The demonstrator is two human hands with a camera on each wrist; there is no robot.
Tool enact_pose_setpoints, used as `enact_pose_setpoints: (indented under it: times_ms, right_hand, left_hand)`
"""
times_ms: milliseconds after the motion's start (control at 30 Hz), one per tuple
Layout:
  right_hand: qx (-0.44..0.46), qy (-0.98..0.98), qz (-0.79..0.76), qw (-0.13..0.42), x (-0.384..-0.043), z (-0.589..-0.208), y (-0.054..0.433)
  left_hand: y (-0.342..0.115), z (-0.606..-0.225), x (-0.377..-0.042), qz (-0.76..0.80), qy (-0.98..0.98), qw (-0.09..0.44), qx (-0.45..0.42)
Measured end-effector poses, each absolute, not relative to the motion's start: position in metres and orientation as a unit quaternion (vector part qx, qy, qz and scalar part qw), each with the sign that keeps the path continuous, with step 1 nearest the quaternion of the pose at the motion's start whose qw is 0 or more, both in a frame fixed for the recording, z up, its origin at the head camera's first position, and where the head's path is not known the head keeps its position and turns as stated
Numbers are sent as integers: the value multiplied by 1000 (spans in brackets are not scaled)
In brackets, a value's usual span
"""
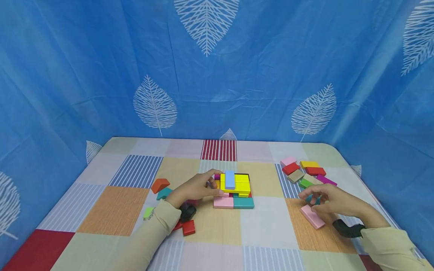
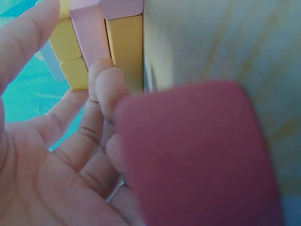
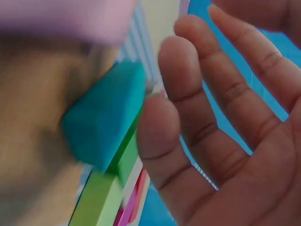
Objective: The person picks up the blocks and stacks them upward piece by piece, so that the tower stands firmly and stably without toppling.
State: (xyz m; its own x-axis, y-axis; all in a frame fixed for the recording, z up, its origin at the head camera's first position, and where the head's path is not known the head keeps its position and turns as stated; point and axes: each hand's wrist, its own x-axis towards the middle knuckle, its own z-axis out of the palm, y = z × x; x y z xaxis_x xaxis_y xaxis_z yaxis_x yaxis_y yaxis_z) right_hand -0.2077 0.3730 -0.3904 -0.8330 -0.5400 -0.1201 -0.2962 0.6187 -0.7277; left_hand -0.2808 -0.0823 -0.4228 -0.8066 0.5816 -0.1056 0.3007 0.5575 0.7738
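My left hand (image 1: 200,187) holds the left end of a stack of blocks, the thumb at the front and the index finger at the back. Two yellow blocks (image 1: 241,187) lie near the top, under a light blue block (image 1: 229,180). Pink (image 1: 222,203) and teal (image 1: 242,203) blocks form the front base. In the left wrist view the fingertips meet yellow and pink blocks (image 2: 89,35). My right hand (image 1: 333,199) hovers over a teal angled block (image 3: 106,115), fingers spread and holding nothing. A pink block (image 1: 312,217) lies just in front of that hand.
At the back right lie several loose blocks, among them a red block (image 1: 291,168) and a yellow block (image 1: 309,164). Around the left forearm are an orange block (image 1: 160,185), a teal block (image 1: 164,193) and a red block (image 1: 188,227). A patchwork cloth (image 1: 264,229) covers the table.
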Motion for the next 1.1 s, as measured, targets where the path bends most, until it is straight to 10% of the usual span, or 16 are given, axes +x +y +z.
enact_pose_setpoints:
  times_ms: [667, 1100]
  right_hand:
    - [-219, 878, -363, 221, -194, -407, 390]
    - [-272, 881, -374, 95, -209, -402, 338]
  left_hand:
    - [-81, -424, -280, 392, 869, 180, 244]
    - [-81, -421, -278, 390, 870, 177, 245]
